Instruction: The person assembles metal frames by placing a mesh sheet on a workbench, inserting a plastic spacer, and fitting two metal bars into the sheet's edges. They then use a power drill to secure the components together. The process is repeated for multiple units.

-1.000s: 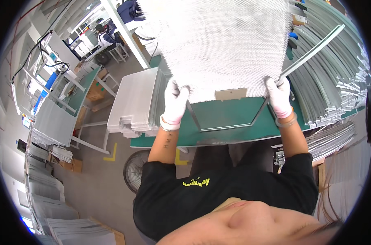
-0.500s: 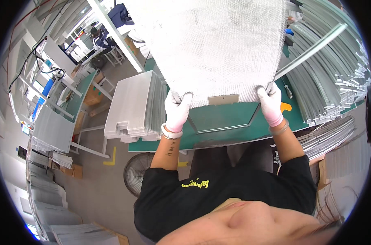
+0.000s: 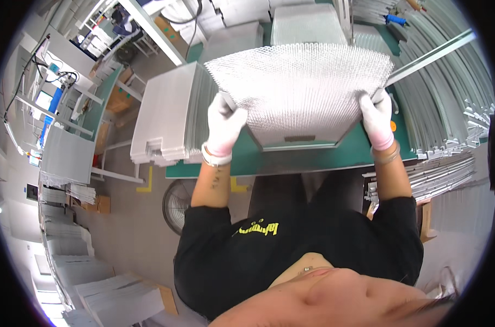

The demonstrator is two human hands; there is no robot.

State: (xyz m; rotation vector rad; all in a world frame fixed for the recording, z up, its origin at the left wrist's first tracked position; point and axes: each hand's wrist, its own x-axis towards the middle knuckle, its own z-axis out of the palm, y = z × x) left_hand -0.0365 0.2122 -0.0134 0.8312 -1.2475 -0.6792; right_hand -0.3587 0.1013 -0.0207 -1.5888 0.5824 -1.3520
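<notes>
I hold a rectangular panel of silvery metal mesh by its two sides, flat and a little above a grey metal frame on the green table. My left hand, in a white glove, grips the panel's left edge. My right hand, also gloved, grips its right edge. The panel hides most of the frame beneath it.
A stack of similar grey panels stands left of the table. Long metal strips lie in piles at the right. More mesh panels lie at the table's far side. A floor fan sits below the table. Shelves with panels line the left.
The mesh panel was held upright close to my face, and it has come down and tipped flat over the frame. Both hands have kept their grip on its sides.
</notes>
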